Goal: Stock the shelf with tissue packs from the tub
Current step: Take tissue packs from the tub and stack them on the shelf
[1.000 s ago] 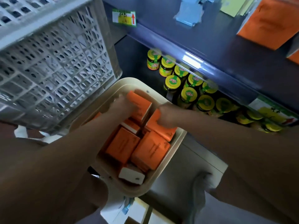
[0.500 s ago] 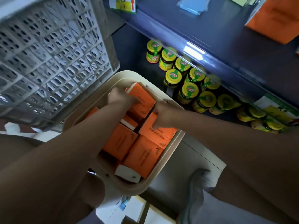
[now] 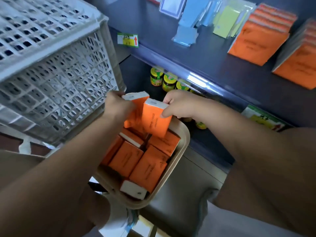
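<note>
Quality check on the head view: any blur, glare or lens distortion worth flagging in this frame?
Head view: the white crate and hanging packets are motion-blurred; glare streaks the shelf edge strip; wide-angle distortion bows the shelf lines; print on the tissue pack in the right hand is only partly legible.

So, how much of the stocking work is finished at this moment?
Done: two groups of orange packs already sit on the upper shelf. In hand: the left hand grips one tissue pack and the right hand grips a second pack, both raised over the tub. Left: several packs lie in the tub, so much of the job probably remains.
</note>
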The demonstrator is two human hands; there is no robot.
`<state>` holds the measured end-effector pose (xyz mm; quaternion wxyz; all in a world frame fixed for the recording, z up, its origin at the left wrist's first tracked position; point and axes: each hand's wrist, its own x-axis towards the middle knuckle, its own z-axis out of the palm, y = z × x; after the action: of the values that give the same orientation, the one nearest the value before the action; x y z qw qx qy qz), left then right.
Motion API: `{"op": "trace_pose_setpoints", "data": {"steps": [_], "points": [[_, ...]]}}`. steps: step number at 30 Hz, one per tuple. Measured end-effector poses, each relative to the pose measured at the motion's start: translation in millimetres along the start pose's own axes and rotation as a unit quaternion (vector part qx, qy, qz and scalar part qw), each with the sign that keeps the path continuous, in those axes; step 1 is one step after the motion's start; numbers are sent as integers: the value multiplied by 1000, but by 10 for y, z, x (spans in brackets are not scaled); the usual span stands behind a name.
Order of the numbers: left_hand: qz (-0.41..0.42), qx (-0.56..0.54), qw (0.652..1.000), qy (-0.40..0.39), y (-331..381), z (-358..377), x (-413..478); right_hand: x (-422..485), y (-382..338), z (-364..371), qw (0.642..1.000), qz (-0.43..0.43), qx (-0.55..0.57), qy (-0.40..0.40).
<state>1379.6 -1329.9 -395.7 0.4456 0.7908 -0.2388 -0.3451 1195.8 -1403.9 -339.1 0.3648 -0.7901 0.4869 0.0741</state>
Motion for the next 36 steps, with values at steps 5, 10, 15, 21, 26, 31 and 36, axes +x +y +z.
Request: {"op": "trace_pose_setpoints", "data": {"steps": [5,10,15,21,26,31,36], "points": [[40,-47,998,-4,192,-159,-275,-349,27,-315,992,-12,120,46],[166,-100,980,-51,452,-164,-709,-725,201,-613,970,-31,229,74],[274,-56,953,-117,740,-30,-938,-1159,594,-847,948,-10,296,120],[328,-9,925,-192,1170,392,-1246,-1740,1188,-1032,916,0,362,172],[363,11,901,-235,1527,856,-1546,-2317,1669,-1167,889,17,405,215],[422,25,862,-281,1824,1328,-1869,-2840,2160,-1213,846,26,450,285],[460,23,825,-328,2044,1782,-2200,-3322,2543,-1274,803,58,468,364]]}}
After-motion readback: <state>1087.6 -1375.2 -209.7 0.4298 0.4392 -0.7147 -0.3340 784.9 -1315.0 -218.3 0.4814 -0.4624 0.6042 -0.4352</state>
